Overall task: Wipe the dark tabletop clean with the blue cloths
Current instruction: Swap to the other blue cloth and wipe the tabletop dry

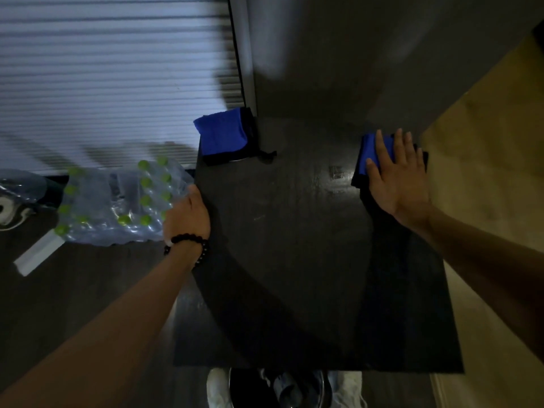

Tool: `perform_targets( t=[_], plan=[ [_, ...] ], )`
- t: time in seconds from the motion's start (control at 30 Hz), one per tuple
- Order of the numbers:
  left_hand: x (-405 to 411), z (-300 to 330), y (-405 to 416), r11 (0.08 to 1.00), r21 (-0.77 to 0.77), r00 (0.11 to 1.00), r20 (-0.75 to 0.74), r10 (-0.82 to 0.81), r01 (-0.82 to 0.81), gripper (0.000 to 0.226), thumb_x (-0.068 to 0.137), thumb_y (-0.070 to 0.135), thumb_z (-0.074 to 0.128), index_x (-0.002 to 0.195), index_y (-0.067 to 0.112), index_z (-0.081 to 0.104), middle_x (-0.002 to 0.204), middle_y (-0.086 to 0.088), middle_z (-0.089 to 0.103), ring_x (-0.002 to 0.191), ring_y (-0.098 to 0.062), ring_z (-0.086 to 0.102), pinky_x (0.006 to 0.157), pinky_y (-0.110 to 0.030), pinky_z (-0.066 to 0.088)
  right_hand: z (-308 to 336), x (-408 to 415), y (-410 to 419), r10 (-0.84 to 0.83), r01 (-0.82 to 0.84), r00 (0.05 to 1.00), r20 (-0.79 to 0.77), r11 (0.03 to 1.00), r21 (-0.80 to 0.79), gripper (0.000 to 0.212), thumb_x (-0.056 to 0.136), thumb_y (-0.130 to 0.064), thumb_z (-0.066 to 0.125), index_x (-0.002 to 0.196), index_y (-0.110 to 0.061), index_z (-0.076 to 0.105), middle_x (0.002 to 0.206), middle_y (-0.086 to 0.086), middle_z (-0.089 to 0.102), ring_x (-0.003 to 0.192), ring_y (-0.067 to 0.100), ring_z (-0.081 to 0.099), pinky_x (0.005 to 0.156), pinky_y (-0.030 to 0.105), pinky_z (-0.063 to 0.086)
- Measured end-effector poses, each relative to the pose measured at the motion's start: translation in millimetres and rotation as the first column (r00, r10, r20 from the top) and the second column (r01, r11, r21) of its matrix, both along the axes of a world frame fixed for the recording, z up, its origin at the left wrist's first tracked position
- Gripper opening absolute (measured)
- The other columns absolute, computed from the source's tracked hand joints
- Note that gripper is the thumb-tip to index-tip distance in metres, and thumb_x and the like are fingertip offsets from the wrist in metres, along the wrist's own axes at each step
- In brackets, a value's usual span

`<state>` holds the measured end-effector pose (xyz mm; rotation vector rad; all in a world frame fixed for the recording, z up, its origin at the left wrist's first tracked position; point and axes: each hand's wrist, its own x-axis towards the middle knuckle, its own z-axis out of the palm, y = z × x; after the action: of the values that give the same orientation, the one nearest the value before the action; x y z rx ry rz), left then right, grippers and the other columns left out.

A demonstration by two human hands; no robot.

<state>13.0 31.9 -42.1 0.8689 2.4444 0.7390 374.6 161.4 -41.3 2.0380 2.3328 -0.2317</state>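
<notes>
The dark tabletop (294,245) fills the middle of the view. One blue cloth (223,134) lies folded on its far left corner, partly over the edge, with nothing touching it. A second blue cloth (372,154) lies near the far right edge, and my right hand (397,178) presses flat on it with fingers spread. My left hand (188,216), with a dark bead bracelet at the wrist, grips the table's left edge; its fingers curl under the edge out of sight.
A shrink-wrapped pack of water bottles (117,201) with green caps lies on the floor left of the table. Window blinds (103,83) fill the back left. A tan wall (485,172) runs along the right. White shoes (217,387) show below the near edge.
</notes>
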Motion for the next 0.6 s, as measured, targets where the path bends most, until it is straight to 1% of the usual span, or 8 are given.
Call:
perform_targets(
  t=[0.07, 0.17, 0.27, 0.33, 0.43, 0.53, 0.57, 0.6],
  plan=[
    [-0.8, 1.2, -1.2, 1.0, -0.003, 1.0, 0.01, 0.005, -0.005, 0.056, 0.098, 0.052, 0.021, 0.065, 0.018, 0.049, 0.066, -0.007, 0.053, 0.064, -0.02, 0.051, 0.066, -0.037, 0.037, -0.6, -6.5, -9.7, -0.024, 0.023, 1.0, 0.013, 0.999, 0.03, 0.066, 0.103, -0.058, 0.008, 0.16, -0.03, -0.005, 0.168, 0.016, 0.0, 0.155, 0.032, -0.003, 0.125, 0.051, 0.004],
    [-1.5, 1.9, -1.1, 1.0, -0.025, 1.0, 0.031, 0.004, -0.003, 0.059, 0.098, 0.053, 0.02, 0.072, 0.013, 0.055, 0.071, -0.009, 0.055, 0.068, -0.023, 0.052, 0.068, -0.036, 0.037, -1.1, -14.9, -22.0, -0.011, 0.009, 1.0, 0.029, 0.999, 0.042, 0.066, 0.103, -0.057, 0.008, 0.161, -0.027, -0.004, 0.168, 0.018, 0.002, 0.155, 0.033, 0.0, 0.125, 0.052, 0.005],
    [-1.3, 4.1, -0.3, 0.999, -0.036, 0.995, 0.086, 0.041, -0.038, 0.053, 0.098, 0.053, 0.023, 0.065, 0.021, 0.05, 0.067, -0.002, 0.049, 0.067, -0.018, 0.049, 0.072, -0.036, 0.036, -1.8, -27.4, -33.0, 0.008, -0.01, 0.999, 0.035, 0.999, 0.047, 0.067, 0.103, -0.057, 0.008, 0.161, -0.027, -0.002, 0.168, 0.018, 0.003, 0.155, 0.033, 0.001, 0.125, 0.052, 0.006],
    [-1.7, 5.0, 0.0, 0.999, -0.021, 0.991, 0.125, 0.048, -0.046, 0.047, 0.098, 0.051, 0.026, 0.065, 0.025, 0.047, 0.069, 0.001, 0.047, 0.073, -0.019, 0.05, 0.076, -0.036, 0.035, -2.3, -37.4, -40.2, 0.016, -0.018, 0.999, 0.033, 0.998, 0.055, 0.066, 0.103, -0.056, 0.009, 0.161, -0.027, -0.002, 0.168, 0.017, 0.004, 0.155, 0.032, 0.001, 0.125, 0.05, 0.004],
    [-2.5, 6.8, -0.6, 0.998, -0.007, 0.982, 0.178, 0.058, -0.057, 0.05, 0.099, 0.05, 0.027, 0.084, 0.014, 0.058, 0.087, -0.005, 0.055, 0.089, -0.024, 0.051, 0.082, -0.036, 0.035, -2.8, -53.6, -48.6, 0.04, -0.042, 0.999, 0.036, 0.997, 0.058, 0.066, 0.103, -0.057, 0.008, 0.161, -0.027, -0.002, 0.168, 0.017, 0.003, 0.155, 0.031, 0.0, 0.125, 0.05, 0.004],
    [0.9, 12.7, -0.4, 0.995, 0.065, 0.98, 0.19, 0.06, -0.074, 0.044, 0.1, 0.044, 0.031, 0.103, 0.012, 0.061, 0.108, -0.018, 0.059, 0.1, -0.031, 0.054, 0.091, -0.039, 0.038, -3.2, -72.5, -57.0, 0.073, -0.074, 0.997, 0.026, 0.996, 0.053, 0.067, 0.102, -0.058, 0.008, 0.161, -0.027, -0.001, 0.168, 0.017, 0.003, 0.155, 0.032, 0.0, 0.125, 0.05, 0.004],
    [1.5, 14.2, -1.0, 0.993, 0.096, 0.983, 0.176, 0.049, -0.067, 0.044, 0.1, 0.04, 0.032, 0.111, 0.008, 0.061, 0.116, -0.02, 0.06, 0.107, -0.033, 0.054, 0.095, -0.037, 0.036, -3.4, -79.7, -60.5, 0.083, -0.084, 0.996, 0.025, 0.995, 0.054, 0.068, 0.101, -0.058, 0.008, 0.161, -0.027, -0.001, 0.168, 0.017, 0.004, 0.155, 0.032, 0.0, 0.124, 0.05, 0.004],
    [1.1, 14.7, -2.1, 0.991, 0.123, 0.987, 0.155, 0.031, -0.05, 0.044, 0.101, 0.038, 0.033, 0.119, 0.006, 0.059, 0.125, -0.021, 0.058, 0.115, -0.033, 0.052, 0.097, -0.03, 0.031, -3.4, -87.3, -63.9, 0.091, -0.092, 0.996, 0.025, 0.994, 0.054, 0.068, 0.101, -0.057, 0.007, 0.161, -0.027, -0.001, 0.168, 0.017, 0.004, 0.155, 0.032, 0.0, 0.124, 0.05, 0.003]
  ],
)
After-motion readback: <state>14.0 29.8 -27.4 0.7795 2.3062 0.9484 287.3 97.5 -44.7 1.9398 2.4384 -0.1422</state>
